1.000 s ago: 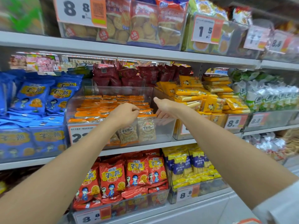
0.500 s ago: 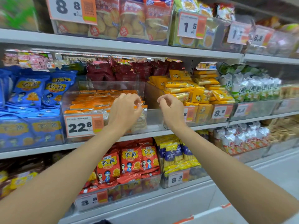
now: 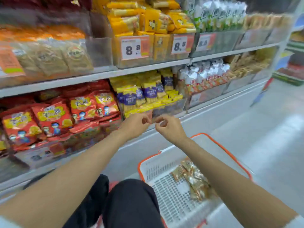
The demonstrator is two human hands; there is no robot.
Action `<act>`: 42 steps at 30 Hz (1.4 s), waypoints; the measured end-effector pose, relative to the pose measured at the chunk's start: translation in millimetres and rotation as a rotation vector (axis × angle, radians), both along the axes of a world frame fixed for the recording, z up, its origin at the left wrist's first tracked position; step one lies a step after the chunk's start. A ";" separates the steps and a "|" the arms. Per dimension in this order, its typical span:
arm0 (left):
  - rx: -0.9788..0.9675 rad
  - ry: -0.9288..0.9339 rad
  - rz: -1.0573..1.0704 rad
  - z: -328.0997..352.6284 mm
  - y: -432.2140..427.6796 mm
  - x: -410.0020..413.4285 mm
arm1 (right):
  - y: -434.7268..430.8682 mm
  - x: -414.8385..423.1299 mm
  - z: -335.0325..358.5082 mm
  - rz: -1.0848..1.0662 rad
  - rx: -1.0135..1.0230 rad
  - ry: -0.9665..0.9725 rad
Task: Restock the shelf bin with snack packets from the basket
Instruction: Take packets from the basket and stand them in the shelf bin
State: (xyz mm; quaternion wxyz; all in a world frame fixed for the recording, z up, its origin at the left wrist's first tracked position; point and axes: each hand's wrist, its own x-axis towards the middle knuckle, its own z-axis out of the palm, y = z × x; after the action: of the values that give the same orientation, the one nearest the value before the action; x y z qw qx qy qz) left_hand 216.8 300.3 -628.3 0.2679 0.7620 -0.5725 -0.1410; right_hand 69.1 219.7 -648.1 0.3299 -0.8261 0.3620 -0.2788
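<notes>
1. Both hands have come away from the clear shelf bin (image 3: 98, 50), where they were half a second ago. They are now lower, in front of the bottom shelf, and the view has tipped down so that the basket (image 3: 227, 153) shows.
2. Left hand (image 3: 135, 126) is just below the centre of the view. Its grip is closed, with the fingers curled in toward the thumb and nothing visible in them.
3. Right hand (image 3: 170, 129) is just beside it at 3 o'clock from the left hand, the two close but apart. Its thumb and forefinger curl into a ring, and this grip also holds nothing that can be seen.
4. The basket, white with an orange rim, sits on the floor (image 3: 246, 120) at 5 o'clock, below the right forearm.
5. A few snack packets (image 3: 195, 180), brownish with clear wrapping, lie in a loose pile inside the basket toward its right side.
6. The shelf bin is at 10 o'clock on the upper shelf. It is blurred, with orange-topped packets along its left part and bare clear wall at its right end.
7. Red crisp bags (image 3: 52, 116) fill the lower shelf at 9 o'clock.
8. Yellow and purple packets (image 3: 144, 94) stand at 12 o'clock from the hands.
9. A price tag (image 3: 131, 49) reading 8.8 hangs above those.
10. A knee in black trousers (image 3: 131, 203) is at 6 o'clock.
</notes>
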 end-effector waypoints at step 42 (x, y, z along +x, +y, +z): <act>0.451 0.935 0.608 -305.2 -47.5 -92.6 | -15.8 -94.4 -422.2 0.081 0.272 0.878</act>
State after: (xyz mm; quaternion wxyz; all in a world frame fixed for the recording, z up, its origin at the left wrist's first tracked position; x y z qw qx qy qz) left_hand 124.3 252.8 -933.5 0.3514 0.7867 -0.1064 -0.4962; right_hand -25.3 203.9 -1070.3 0.2615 -0.8287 0.4681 0.1608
